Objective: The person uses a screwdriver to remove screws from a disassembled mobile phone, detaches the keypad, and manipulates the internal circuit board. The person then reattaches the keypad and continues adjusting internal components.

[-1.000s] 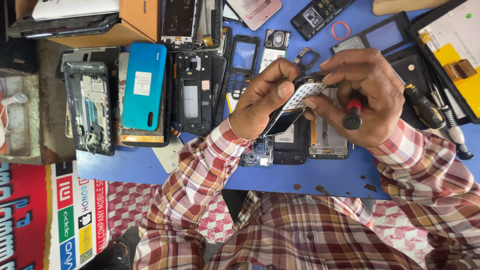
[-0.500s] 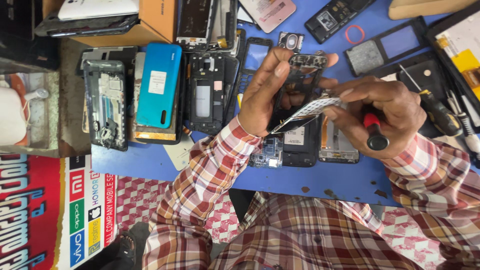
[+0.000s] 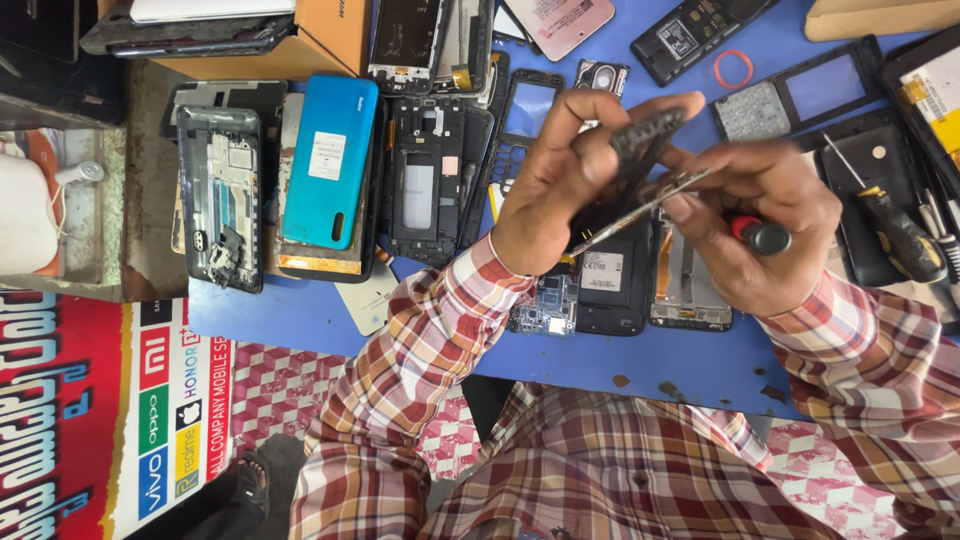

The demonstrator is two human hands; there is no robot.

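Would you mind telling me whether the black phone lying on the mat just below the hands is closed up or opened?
Opened. The black phone lies with its back cover off, its innards bare, beside a loose circuit board.

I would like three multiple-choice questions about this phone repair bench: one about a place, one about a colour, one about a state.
1. Where does the turquoise phone back cover lie?
A. left of both hands
B. under the right hand
C. on the cardboard box

2. What colour is the rubber ring on the blue mat?
A. green
B. red
C. white

3. What does the left hand do?
A. rests flat on the mat
B. holds a thin phone part lifted above the mat
C. hangs empty

Answers: 1 A, it lies among opened phones at the left; 2 B, the ring is red; 3 B, the fingers pinch the part while the right hand holds a red-handled screwdriver.
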